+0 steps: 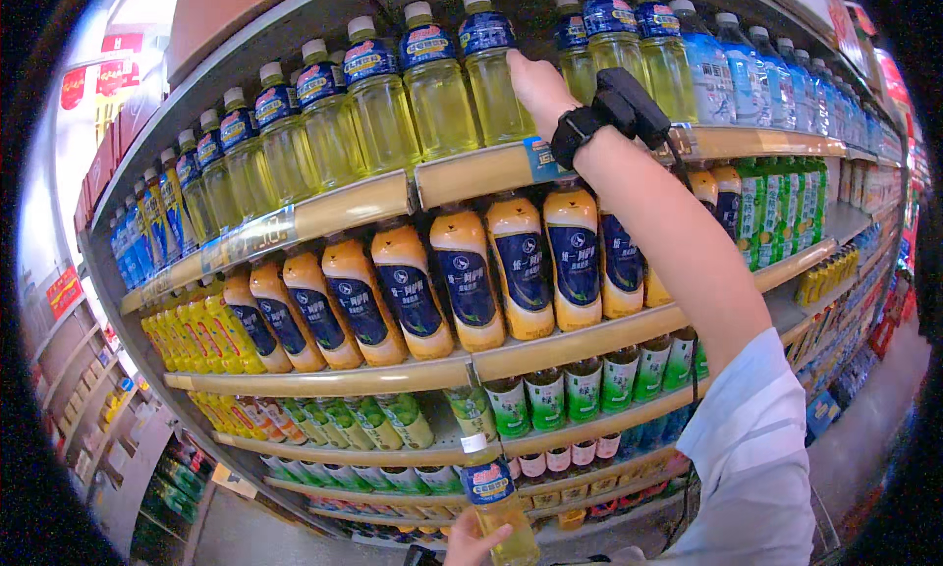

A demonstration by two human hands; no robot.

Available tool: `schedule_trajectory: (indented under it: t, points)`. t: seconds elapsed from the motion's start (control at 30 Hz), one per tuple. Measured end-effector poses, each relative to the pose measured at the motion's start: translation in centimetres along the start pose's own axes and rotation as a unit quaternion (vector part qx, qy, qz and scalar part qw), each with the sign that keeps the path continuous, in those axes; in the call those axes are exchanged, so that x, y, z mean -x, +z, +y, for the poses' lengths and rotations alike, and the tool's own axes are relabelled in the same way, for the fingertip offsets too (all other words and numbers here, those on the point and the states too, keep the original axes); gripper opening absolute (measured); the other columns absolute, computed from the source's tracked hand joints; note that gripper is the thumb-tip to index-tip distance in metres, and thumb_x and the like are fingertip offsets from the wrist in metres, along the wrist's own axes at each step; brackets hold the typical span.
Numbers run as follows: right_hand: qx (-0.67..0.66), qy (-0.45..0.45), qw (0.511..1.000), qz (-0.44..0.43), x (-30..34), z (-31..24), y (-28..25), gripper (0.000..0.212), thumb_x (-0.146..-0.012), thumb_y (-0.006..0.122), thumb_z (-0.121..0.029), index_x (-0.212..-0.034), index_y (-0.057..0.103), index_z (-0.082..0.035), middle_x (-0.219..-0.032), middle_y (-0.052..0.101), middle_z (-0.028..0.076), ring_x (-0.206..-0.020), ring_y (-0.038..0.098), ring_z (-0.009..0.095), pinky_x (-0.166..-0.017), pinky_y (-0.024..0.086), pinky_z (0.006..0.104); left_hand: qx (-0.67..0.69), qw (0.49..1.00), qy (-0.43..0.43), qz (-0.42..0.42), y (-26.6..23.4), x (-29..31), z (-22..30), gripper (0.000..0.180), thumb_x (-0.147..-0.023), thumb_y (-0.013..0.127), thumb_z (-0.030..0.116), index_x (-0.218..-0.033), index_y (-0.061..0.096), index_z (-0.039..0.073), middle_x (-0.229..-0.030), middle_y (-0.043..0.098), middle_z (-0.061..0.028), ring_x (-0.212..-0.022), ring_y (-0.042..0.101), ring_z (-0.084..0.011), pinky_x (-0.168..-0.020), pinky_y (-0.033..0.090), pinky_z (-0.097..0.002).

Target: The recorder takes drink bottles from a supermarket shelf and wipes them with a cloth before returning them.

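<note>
My left hand is closed round the lower part of a drink bottle with pale yellow liquid, a blue label and a white cap. The bottle stands nearly upright at the bottom of the view, in front of the lower shelves. Up at the top shelf, my right hand grips the right side of a matching yellow drink bottle; its fingers are partly hidden behind the bottle. Similar bottles line the shelf to the left, and a few more stand to the right, past a gap.
Orange bottles with dark blue labels fill the shelf below. Green-labelled bottles stand lower down. Clear bottles with blue labels continue at upper right. The shelf edges jut toward me. Another shelf unit is at far left.
</note>
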State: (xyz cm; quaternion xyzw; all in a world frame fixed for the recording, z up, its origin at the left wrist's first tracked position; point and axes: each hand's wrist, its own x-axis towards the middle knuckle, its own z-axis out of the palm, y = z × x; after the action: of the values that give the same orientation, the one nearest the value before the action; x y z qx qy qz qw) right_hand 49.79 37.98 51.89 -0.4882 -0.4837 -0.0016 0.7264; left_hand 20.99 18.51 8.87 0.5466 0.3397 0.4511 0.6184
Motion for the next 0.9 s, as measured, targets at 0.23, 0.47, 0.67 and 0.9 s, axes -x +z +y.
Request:
schedule_trajectory:
  t: [0.23, 0.47, 0.67, 0.9]
  points:
    - [-0.001, -0.080, 0.996, -0.024, -1.1, -1.9, -1.1, 0.055, -0.080, 0.027, -0.037, -0.096, 0.051, 0.011, -0.104, 0.046, 0.031, -0.103, 0.043, 0.039, -0.089, 0.032, 0.0385, -0.065, 0.996, 0.017, -0.051, -1.0, -1.9, -0.7, 0.033, -0.072, 0.065, 0.010, -0.097, 0.047, -0.003, -0.083, 0.057, -0.0070, -0.071, 0.054, -0.0127, -0.058, 0.044, -0.0264]
    - [-0.083, 0.065, 0.992, -0.074, -4.7, -0.4, -1.7, 0.056, -0.085, 0.021, -0.042, -0.114, 0.036, 0.004, -0.117, 0.040, 0.021, -0.107, 0.042, 0.030, -0.088, 0.033, 0.0392, 0.008, 0.997, 0.012, -0.076, -0.3, -3.8, 1.5, 0.037, -0.071, 0.065, 0.008, -0.102, 0.047, 0.000, -0.083, 0.057, -0.0065, -0.070, 0.054, -0.0131, -0.060, 0.043, -0.0265]
    - [-0.295, 0.182, 0.910, -0.228, -2.6, -2.2, 0.0, 0.056, -0.085, 0.016, -0.050, -0.100, 0.048, -0.007, -0.089, 0.058, 0.012, -0.080, 0.057, 0.022, -0.075, 0.045, 0.0392, 0.000, 0.994, 0.035, -0.107, -1.8, -5.2, 2.4, 0.037, -0.070, 0.065, 0.009, -0.102, 0.049, 0.001, -0.089, 0.056, -0.0065, -0.075, 0.053, -0.0138, -0.062, 0.042, -0.0276]
    - [-0.306, 0.184, 0.911, -0.205, -3.0, -1.7, 0.2, 0.060, -0.082, 0.018, -0.055, -0.096, 0.051, -0.006, -0.088, 0.059, 0.012, -0.077, 0.057, 0.024, -0.073, 0.046, 0.0386, -0.096, 0.988, -0.014, -0.122, -1.6, -5.7, 4.7, 0.039, -0.069, 0.067, 0.011, -0.103, 0.049, 0.002, -0.092, 0.055, -0.0061, -0.078, 0.052, -0.0139, -0.064, 0.043, -0.0286]
